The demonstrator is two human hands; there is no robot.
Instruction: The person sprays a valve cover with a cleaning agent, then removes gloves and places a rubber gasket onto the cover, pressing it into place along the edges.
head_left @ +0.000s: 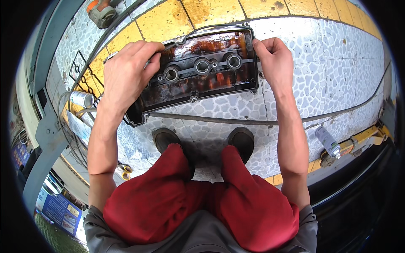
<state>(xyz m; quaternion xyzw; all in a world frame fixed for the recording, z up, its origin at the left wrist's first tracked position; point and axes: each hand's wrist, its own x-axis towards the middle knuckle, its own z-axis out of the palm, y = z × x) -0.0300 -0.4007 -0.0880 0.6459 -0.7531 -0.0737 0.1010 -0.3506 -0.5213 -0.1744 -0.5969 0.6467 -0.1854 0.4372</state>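
An engine valve cover (pixel 202 83) is in front of me with its oily, brown-stained inside facing up. Round plug tubes stand along its middle. My left hand (pixel 131 68) grips the cover's upper left edge and hides part of that end. A thin black rubber gasket (pixel 218 26) follows the rim, and along the upper right stretch it bows outside the edge. At the right end, my right hand (pixel 275 60) has thumb and curled fingers at the gasket by the corner. Whether those fingers also touch the cover is hard to tell.
Another black gasket (pixel 77 64) lies at the left near a spray can (pixel 82 99). A dark hose (pixel 215 120) crosses the tiled floor. Yellow-handled scissors (pixel 126 172), an orange and grey power tool (pixel 102 14), a second spray can (pixel 327 141) and a yellow metal arm (pixel 357 142) surround me.
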